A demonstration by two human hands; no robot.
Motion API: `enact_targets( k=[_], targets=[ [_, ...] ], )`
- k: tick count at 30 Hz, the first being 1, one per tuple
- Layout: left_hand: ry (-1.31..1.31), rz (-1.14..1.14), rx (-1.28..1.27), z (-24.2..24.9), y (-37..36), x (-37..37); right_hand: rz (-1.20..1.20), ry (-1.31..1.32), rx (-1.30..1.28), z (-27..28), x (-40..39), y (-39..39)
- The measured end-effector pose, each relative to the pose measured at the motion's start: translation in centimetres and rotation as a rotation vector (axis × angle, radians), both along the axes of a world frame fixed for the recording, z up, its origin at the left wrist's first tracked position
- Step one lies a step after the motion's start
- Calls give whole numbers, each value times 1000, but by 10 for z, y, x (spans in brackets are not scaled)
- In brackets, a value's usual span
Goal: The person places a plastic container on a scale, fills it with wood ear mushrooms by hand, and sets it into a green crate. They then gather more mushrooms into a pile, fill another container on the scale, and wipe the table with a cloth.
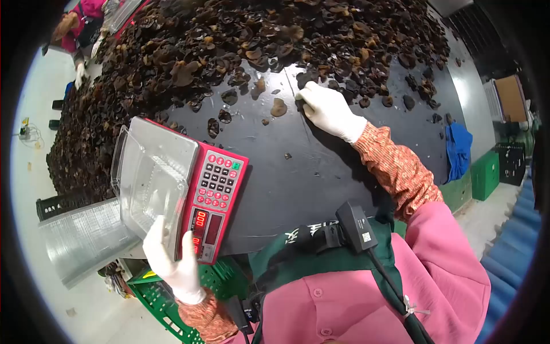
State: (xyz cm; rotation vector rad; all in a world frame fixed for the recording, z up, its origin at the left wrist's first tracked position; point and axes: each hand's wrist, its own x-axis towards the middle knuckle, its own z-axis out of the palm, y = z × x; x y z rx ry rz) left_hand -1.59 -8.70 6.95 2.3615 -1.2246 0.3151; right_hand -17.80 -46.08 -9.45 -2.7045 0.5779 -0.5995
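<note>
Fungus [246, 34] heaped across far tabletop [275, 195]. Right hand [332, 112] at heap's near edge, fingers curled; cannot tell whether holding anything. Left hand [175, 266] spread wide beside clear tray [152, 189] on scale [216, 183], near left. Scale keys numbered; red display shows zeros. Apron [321, 258] lettering unreadable.

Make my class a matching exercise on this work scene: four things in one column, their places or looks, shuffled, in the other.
Things
1. Scale
2. Clear tray
3. Blue cloth
4. Right hand

Places or looks
A. Hanging at the right side of the table
B. In a white glove, by the near edge of the dark pile
C. Red-framed, with lit red digits
D. Resting on the weighing device

Right pairs: 1-C, 2-D, 3-A, 4-B
</note>
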Motion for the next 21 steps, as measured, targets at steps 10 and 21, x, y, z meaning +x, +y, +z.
enact_targets(
  k=[10, 21],
  targets=[
    [2237, -122, -724, -112, -99, -49, 396, 55, 891, 97, 19, 59],
    [2167, -34, -437, -137, -92, -62, 78, -8, 78, 8, 162, -2]
  ],
)
